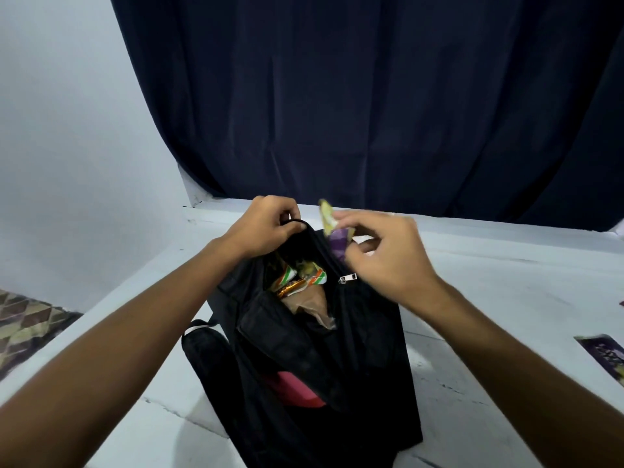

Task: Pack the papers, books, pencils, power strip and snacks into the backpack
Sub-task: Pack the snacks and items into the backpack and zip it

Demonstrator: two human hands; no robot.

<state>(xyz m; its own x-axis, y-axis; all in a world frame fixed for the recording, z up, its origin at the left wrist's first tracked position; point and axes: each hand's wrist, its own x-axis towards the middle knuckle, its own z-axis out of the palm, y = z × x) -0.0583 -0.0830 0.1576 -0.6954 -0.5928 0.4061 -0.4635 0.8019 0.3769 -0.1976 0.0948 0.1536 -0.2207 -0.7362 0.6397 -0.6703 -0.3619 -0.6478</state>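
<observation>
A black backpack (304, 349) stands open on a white table (489, 298), snacks (300, 282) inside. The left hand (270, 224) grips its top edge. The right hand (381, 251) pinches a purple wrapper (337, 241) just above the opening.

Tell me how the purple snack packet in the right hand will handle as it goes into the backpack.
The purple snack packet looks like thin wrapper, so it is probably light and floppy; the right hand pinches it with fingertips alone. Its glossy film may be slippery. The backpack mouth seems soft, since the left hand holds its rim up.
</observation>
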